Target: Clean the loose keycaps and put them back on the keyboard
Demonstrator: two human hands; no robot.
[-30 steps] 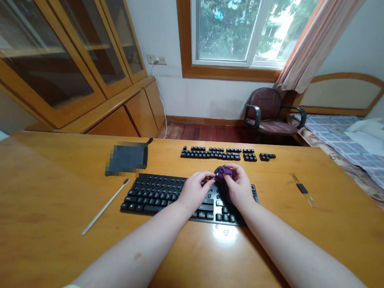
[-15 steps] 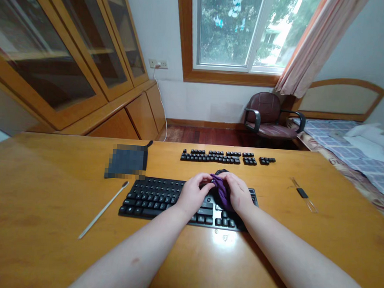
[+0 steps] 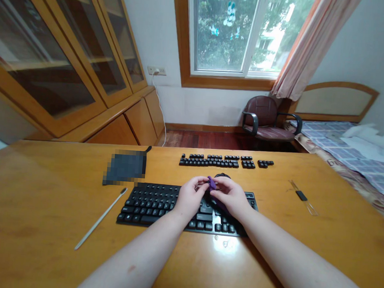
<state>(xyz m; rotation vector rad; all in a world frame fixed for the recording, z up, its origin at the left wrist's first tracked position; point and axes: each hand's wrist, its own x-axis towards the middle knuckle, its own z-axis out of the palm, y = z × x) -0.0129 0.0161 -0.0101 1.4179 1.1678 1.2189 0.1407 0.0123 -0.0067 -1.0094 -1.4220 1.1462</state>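
"Pinching what, exactly?"

"A purple cloth, bunched up. The left hand grips it from one side, the right hand from the other, nearly meeting. Both are clamped on it; I can't tell whether anything sits inside the folds."

"And where is that?"

"Over the keyboard, between one and two o'clock from its middle, near the far edge. Something black shows just past the right hand, mostly hidden."

"What's around the keyboard?"

"Loose keycaps in rows at one o'clock. A dark pouch at ten, partly pixelated. A brush between eight and nine, slanting, dark head toward the pouch. At three, a wire tool with a black grip."

"All lying on?"

"A wooden table. Beyond it, at one o'clock, a maroon chair."
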